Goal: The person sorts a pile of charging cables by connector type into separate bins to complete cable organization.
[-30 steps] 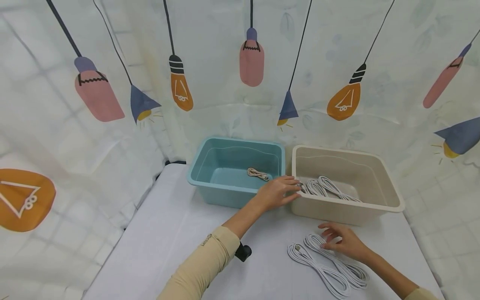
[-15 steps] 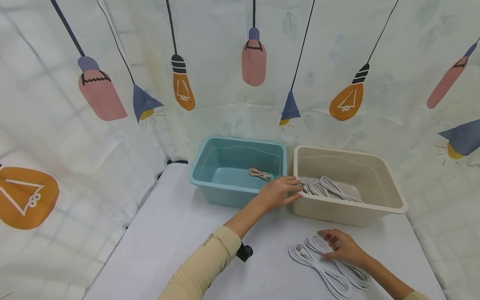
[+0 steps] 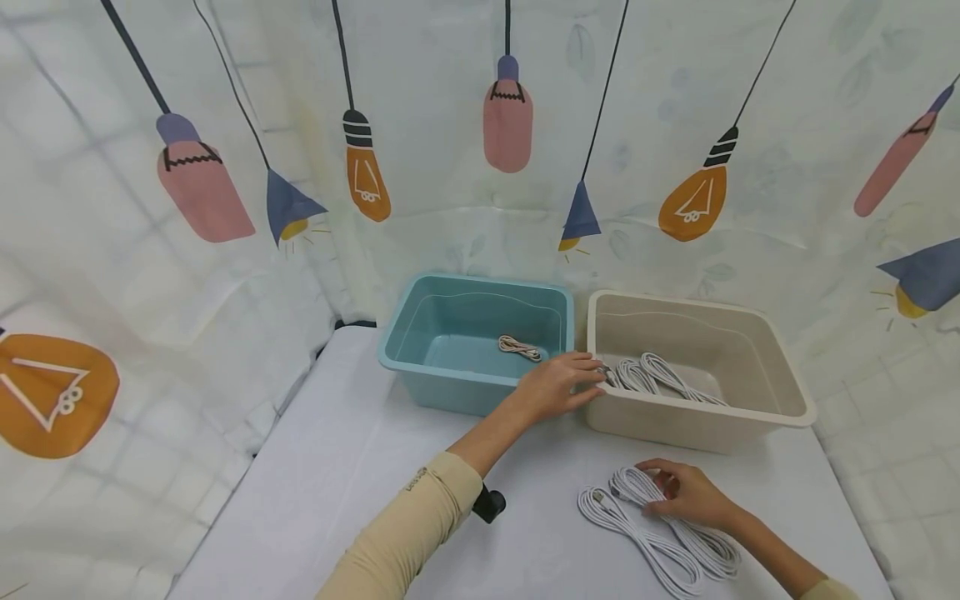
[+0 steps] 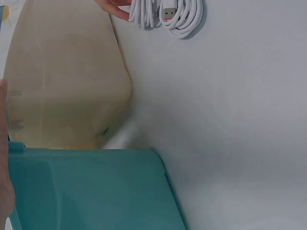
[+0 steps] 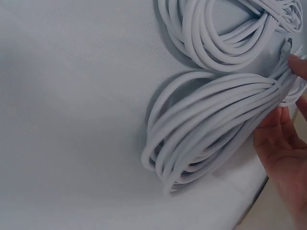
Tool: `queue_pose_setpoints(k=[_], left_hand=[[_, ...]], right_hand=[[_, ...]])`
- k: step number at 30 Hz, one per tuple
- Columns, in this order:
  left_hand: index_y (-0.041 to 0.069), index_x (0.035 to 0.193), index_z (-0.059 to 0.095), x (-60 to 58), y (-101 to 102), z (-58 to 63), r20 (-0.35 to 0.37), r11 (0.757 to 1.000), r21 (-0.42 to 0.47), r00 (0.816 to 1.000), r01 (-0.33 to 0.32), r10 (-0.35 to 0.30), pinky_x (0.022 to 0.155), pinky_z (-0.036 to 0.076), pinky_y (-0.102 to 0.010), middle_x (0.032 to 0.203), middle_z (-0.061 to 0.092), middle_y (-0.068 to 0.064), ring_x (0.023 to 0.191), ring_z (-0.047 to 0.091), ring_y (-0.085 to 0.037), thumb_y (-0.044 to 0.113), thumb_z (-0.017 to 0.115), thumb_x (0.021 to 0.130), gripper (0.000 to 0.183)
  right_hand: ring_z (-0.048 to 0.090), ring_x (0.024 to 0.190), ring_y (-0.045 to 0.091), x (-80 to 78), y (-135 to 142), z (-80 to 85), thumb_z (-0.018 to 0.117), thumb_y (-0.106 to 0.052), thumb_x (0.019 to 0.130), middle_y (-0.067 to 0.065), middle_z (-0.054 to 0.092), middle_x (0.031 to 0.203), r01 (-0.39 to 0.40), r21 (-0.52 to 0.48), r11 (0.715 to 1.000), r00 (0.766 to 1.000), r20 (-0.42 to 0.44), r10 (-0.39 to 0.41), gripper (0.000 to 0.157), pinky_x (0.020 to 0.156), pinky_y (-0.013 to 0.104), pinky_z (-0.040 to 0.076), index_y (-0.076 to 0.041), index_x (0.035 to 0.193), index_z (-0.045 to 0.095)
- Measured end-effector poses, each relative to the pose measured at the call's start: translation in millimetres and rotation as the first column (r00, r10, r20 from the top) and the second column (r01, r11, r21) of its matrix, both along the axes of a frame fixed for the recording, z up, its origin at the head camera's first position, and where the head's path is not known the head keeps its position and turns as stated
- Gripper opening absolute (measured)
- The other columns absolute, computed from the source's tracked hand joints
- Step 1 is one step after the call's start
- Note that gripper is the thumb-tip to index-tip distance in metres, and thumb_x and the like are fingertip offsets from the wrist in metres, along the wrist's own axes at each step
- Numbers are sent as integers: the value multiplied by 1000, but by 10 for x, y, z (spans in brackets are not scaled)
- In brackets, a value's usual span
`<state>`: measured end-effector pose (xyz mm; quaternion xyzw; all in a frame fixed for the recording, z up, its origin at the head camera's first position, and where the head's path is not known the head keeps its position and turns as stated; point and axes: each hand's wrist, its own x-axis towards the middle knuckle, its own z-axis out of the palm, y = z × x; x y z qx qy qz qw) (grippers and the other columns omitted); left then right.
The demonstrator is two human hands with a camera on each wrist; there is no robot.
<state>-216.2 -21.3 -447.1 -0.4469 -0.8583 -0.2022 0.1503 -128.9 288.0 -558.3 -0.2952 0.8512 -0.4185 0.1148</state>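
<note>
My right hand (image 3: 693, 497) pinches a coiled white USB cable (image 3: 708, 550) near one end, thumb on one side and fingers on the other. In the right wrist view the loops of this cable (image 5: 211, 124) hang toward the tabletop. A second white coil (image 3: 611, 512) lies just left of it, a USB plug showing on top in the left wrist view. My left hand (image 3: 558, 385) rests where two bins meet, fingertips at the beige bin's (image 3: 675, 425) front left corner. White cables (image 3: 645, 375) lie inside that bin, close to the fingertips.
Left of the beige bin stands a blue bin (image 3: 442, 385) with a small bundled cable (image 3: 519, 347) inside. A black object (image 3: 489, 505) lies on the white table (image 3: 322, 475) beside the left forearm. A lamp-patterned curtain (image 3: 450, 192) hangs behind the bins.
My right hand has come down onto the right-hand white coil, and its thumb and fingers have closed on it. The left hand has stayed at the bin corner.
</note>
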Motion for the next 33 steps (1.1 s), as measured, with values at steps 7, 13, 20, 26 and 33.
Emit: queue_pose_setpoints(k=[7, 13, 20, 26, 33], left_hand=[[10, 124, 79, 8, -10, 9, 12, 1000, -6, 1000, -10, 10, 116, 49, -33, 135, 73, -8, 133, 64, -27, 26, 75, 101, 29], [11, 126, 78, 6, -6, 11, 20, 999, -30, 999, -24, 25, 117, 47, -31, 137, 72, -6, 135, 63, -25, 28, 73, 102, 30], [12, 127, 78, 11, -1, 19, 31, 999, -41, 999, -28, 30, 117, 47, -32, 137, 71, -7, 136, 62, -25, 29, 72, 102, 30], [11, 126, 78, 13, -3, 19, 30, 999, -32, 999, -22, 23, 117, 48, -33, 137, 72, -8, 135, 63, -26, 27, 73, 102, 29], [11, 125, 79, 11, -12, 7, 8, 1000, -23, 1000, -13, 13, 115, 49, -32, 135, 72, -8, 133, 64, -26, 27, 74, 102, 29]], right_hand=[[54, 72, -4, -36, 2, 19, 88, -9, 84, -2, 63, 83, -8, -2, 1000, 999, -41, 8, 52, 58, 22, 49, 3, 128, 64], [60, 78, -2, -74, 0, 44, 88, -11, 85, 2, 66, 92, -16, 13, 1000, 1000, -24, 16, 52, 65, 24, 56, 5, 129, 64], [63, 77, 0, -120, -28, 107, 87, -7, 86, 15, 68, 100, -63, -25, 998, 998, -18, 63, 52, 63, 23, 58, 8, 129, 63], [62, 75, 1, -142, -61, 196, 88, -4, 83, 9, 65, 97, -86, -15, 996, 996, -5, 86, 53, 63, 24, 58, 11, 127, 63], [63, 79, 5, -161, -70, 358, 88, -6, 84, 13, 64, 102, -108, -2, 994, 994, 4, 108, 54, 65, 25, 59, 11, 129, 63]])
